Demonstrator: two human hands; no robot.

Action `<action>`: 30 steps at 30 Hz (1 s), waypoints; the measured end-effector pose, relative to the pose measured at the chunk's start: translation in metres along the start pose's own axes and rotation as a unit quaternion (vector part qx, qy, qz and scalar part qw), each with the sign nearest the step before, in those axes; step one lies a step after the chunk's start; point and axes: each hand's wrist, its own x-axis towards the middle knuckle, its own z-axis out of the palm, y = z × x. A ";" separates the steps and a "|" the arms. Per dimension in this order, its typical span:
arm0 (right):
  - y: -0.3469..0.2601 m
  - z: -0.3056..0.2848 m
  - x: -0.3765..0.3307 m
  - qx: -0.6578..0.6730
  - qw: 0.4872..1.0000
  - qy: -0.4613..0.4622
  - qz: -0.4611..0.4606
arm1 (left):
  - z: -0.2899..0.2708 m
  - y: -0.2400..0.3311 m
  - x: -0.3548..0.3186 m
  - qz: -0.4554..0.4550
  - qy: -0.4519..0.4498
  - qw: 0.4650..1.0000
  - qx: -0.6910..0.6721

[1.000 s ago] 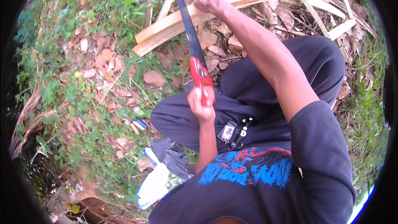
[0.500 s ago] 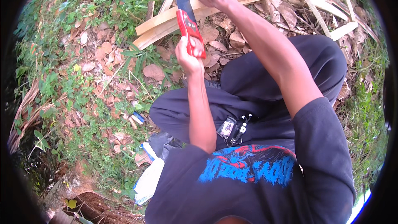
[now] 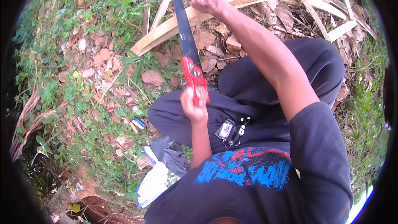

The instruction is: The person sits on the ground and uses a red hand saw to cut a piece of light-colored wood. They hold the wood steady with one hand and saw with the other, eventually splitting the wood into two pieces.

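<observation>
Leafy ground (image 3: 101,83), saw (image 3: 188,43) drawn back over pale wooden strips (image 3: 159,35)

Half a second ago the red handle (image 3: 191,72) stood up beside the strips; now it sits back near the left knee (image 3: 163,114), with the blade lying across the wood. The strips' left ends, then stepped apart, now look almost as one, which suggests the wood has shifted and may want steadier holding.

The left hand (image 3: 194,103) wraps fully round the handle. The right hand (image 3: 210,0) is curled into a fist on the strips, just right of the blade; how far its fingers reach underneath is hidden.

The blade runs out at the top edge of view. Room for moving lies leftward, over low plants; the left leg crowds the handle from below.
</observation>
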 end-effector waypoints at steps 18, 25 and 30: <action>0.001 0.029 -0.002 0.016 0.973 0.209 -0.097 | -0.027 0.004 0.018 0.016 0.003 0.999 0.051; -0.002 0.014 -0.010 0.081 0.975 0.192 -0.078 | -0.010 0.004 -0.014 -0.004 -0.043 0.998 -0.042; 0.015 0.021 -0.039 -0.055 0.972 0.180 -0.138 | 0.008 0.001 -0.019 0.090 -0.051 0.992 0.076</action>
